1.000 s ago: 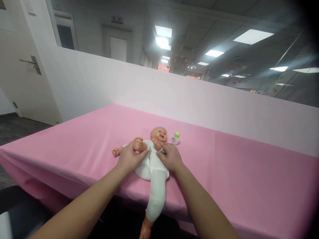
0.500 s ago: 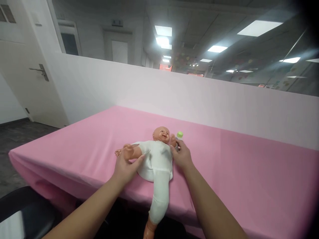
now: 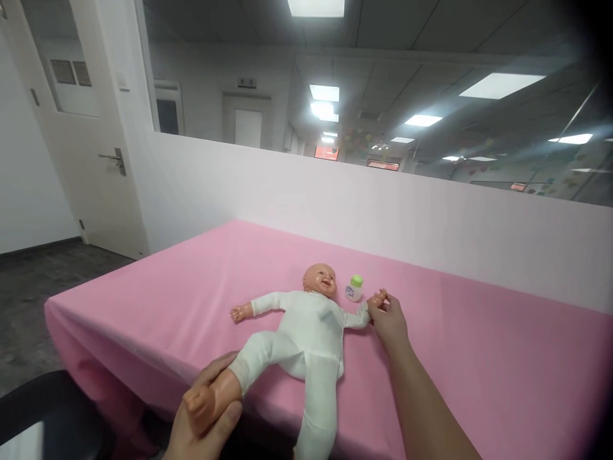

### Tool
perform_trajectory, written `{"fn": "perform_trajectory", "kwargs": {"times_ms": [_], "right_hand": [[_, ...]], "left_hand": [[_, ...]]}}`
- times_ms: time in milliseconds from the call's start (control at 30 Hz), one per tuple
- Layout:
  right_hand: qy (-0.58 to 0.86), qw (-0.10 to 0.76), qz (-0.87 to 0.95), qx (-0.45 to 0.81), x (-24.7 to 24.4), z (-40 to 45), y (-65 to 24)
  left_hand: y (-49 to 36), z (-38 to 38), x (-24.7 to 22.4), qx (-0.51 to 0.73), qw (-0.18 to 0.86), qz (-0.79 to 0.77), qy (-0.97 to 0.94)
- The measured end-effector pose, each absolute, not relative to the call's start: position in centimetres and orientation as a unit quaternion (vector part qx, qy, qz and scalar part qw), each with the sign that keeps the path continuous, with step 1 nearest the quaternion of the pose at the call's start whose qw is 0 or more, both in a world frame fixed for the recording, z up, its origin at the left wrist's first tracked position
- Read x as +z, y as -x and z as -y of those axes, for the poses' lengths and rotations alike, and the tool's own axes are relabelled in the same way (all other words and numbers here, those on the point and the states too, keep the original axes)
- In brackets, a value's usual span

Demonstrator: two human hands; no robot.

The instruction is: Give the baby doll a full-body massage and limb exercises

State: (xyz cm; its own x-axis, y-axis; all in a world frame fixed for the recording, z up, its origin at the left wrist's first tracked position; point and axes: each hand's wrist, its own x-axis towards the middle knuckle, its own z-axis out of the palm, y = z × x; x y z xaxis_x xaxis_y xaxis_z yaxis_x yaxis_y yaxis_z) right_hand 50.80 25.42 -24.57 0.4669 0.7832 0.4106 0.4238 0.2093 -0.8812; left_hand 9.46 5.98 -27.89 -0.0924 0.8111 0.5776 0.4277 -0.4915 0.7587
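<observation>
A baby doll (image 3: 313, 322) with a white cloth body lies on its back on the pink-covered table, its head toward the wall. My left hand (image 3: 205, 409) is wrapped round the lower leg of the doll at the table's front edge, with the bare foot above my palm. Between its thumb and fingers, my right hand (image 3: 389, 319) pinches the doll's hand, that arm stretched out to the right. The doll's other arm lies spread to the left, and its second leg hangs over the front edge.
A small clear bottle with a green cap (image 3: 354, 289) stands beside the doll's head. Behind the pink table (image 3: 191, 262) rises a white wall (image 3: 287, 191) with glass above it. A black chair (image 3: 57, 409) is at the lower left, a door (image 3: 96, 166) farther back.
The doll's leg has come down toward the front left with my left hand. My right hand has moved right, drawing the doll's arm outward. The bottle now shows fully, and the view has shifted.
</observation>
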Motion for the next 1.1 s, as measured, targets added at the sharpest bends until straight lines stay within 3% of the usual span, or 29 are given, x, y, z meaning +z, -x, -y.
{"fn": "perform_trajectory", "kwargs": {"times_ms": [167,333,467,700,967,1100], "right_hand": [[0.519,0.549,0.630,0.178,-22.2,-22.2,-45.8],[0.452,0.407,0.789,0.085,-22.2,-21.1,-42.9],[0.452,0.370,0.810,0.062,-22.6,-21.3,-42.5],[0.488,0.399,0.771,0.094,-22.7,-21.4,-43.0],[0.582,0.589,0.515,0.221,-22.7,-23.8,-48.6],[0.668,0.559,0.435,0.226,-23.3,-24.6,-52.3]], "left_hand": [[-11.3,-9.1,-24.0,0.569,0.146,-0.441,-0.679],[-14.6,-13.5,-21.4,0.532,0.140,-0.468,-0.691],[-16.9,-16.5,-20.6,0.480,0.183,-0.496,-0.700],[-17.4,-16.8,-20.9,0.490,0.191,-0.496,-0.691],[-13.2,-11.1,-23.1,0.562,0.134,-0.460,-0.674],[-10.7,-8.1,-25.5,0.586,0.124,-0.469,-0.649]]}}
